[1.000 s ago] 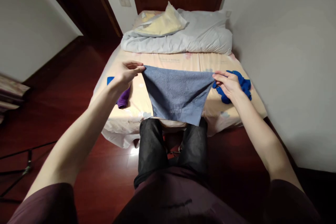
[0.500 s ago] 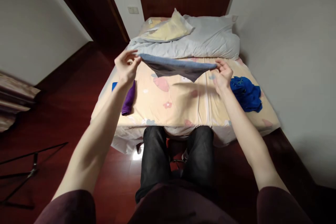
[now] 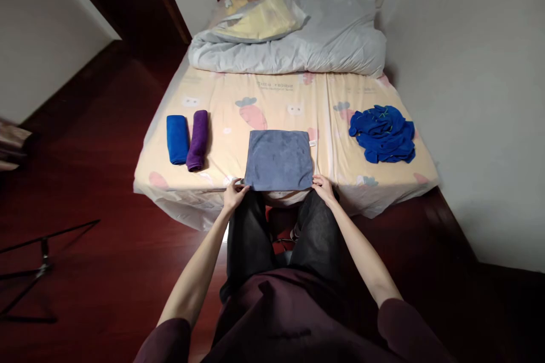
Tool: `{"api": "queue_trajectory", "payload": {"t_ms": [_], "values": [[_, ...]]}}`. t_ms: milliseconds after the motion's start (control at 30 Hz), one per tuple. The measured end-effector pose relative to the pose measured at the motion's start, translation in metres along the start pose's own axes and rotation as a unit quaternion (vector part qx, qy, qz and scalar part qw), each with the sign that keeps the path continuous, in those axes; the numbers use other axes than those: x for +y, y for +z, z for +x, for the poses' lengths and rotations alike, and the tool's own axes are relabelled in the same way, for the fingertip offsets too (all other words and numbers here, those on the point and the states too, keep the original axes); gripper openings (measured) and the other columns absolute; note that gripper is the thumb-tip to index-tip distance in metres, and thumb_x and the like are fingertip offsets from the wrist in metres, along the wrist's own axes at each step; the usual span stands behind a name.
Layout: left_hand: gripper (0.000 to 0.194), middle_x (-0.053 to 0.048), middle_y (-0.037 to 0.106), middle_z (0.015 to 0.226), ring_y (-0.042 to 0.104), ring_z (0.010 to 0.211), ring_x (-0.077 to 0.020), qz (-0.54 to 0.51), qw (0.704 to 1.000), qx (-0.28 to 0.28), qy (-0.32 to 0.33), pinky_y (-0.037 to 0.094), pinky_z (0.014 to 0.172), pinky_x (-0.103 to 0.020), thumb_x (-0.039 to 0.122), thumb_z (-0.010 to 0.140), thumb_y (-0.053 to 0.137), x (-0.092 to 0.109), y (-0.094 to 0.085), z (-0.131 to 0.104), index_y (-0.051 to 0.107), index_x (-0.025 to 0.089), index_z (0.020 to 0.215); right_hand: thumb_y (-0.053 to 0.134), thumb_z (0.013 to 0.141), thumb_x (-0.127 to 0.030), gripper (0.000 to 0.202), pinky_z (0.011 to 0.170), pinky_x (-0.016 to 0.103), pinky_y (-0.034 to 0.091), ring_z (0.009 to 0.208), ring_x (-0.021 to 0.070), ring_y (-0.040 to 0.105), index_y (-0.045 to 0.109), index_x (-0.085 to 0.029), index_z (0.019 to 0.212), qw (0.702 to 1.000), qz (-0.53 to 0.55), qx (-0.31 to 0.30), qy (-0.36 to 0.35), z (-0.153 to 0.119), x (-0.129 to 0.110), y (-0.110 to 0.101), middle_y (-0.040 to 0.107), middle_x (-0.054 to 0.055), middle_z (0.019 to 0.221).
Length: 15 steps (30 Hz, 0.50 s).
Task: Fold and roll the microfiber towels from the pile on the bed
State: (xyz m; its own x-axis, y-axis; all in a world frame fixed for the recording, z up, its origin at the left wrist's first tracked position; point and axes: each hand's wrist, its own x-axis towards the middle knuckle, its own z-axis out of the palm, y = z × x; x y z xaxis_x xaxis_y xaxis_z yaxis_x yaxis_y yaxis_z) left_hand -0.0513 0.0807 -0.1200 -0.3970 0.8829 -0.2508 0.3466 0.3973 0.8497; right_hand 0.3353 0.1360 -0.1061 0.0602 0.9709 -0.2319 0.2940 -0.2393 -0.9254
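Lowered since the earlier frame, where they hold the towel (image 3: 280, 160) up in the air, your left hand (image 3: 235, 194) and right hand (image 3: 324, 188) are now at the near edge of the bed (image 3: 223, 91), and the towel lies flat on it. Largest first: the bed stretches away beyond both hands, with a bunched pale duvet (image 3: 340, 34) at its far end, well clear of your fingers. The grey-blue towel rests between your hands and reaches away from them, its near edge running from one to the other. You appear to be pinching its two near corners, one in each hand. Beyond and to the right of your right hand sits a crumpled blue heap (image 3: 383, 135); you can't tell how many pieces are in it. Beyond and to the left of your left hand, a blue bundle (image 3: 177, 139) and a purple roll (image 3: 197, 140) lie side by side, looking finished. So two pieces seem done, the towel is spread but not rolled, and the heap looks untouched. Smallest of all, a white label (image 3: 313, 143) pokes from the towel's edge, just beyond your right hand.
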Motion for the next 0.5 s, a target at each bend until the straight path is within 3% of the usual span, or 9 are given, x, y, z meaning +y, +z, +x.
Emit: {"api": "queue_trajectory", "payload": {"t_ms": [200, 367, 500], "values": [[0.041, -0.007, 0.081, 0.093, 0.077, 0.096, -0.024, -0.091, 0.995, 0.01, -0.037, 0.057, 0.091, -0.032, 0.042, 0.073, 0.081, 0.001, 0.003, 0.009, 0.072, 0.018, 0.106, 0.078, 0.067, -0.028, 0.031, 0.084, 0.034, 0.058, 0.077, 0.0196, 0.072, 0.064, -0.021, 0.094, 0.999, 0.019, 0.009, 0.029, 0.016, 0.0, -0.005, 0.074, 0.0, 0.075], [0.068, -0.011, 0.08, 0.092, 0.075, 0.09, -0.0243, -0.159, 0.987, -0.002, 0.0, 0.057, 0.084, -0.033, 0.061, 0.06, 0.089, -0.009, -0.002, 0.003, 0.073, 0.015, 0.107, 0.08, 0.064, -0.026, 0.033, 0.081, 0.032, 0.059, 0.081, 0.0204, 0.073, 0.066, -0.021, 0.094, 0.999, 0.008, 0.016, 0.027, 0.017, 0.02, -0.023, 0.077, 0.001, 0.078], [0.078, -0.012, 0.08, 0.091, 0.075, 0.088, -0.024, -0.169, 0.985, -0.01, 0.014, 0.057, 0.086, -0.035, 0.065, 0.053, 0.091, -0.017, -0.007, 0.001, 0.074, 0.013, 0.109, 0.08, 0.064, -0.027, 0.032, 0.08, 0.031, 0.058, 0.081, 0.0203, 0.074, 0.066, -0.021, 0.093, 0.999, 0.034, -0.003, 0.02, 0.014, 0.029, -0.031, 0.078, 0.003, 0.08]]}}
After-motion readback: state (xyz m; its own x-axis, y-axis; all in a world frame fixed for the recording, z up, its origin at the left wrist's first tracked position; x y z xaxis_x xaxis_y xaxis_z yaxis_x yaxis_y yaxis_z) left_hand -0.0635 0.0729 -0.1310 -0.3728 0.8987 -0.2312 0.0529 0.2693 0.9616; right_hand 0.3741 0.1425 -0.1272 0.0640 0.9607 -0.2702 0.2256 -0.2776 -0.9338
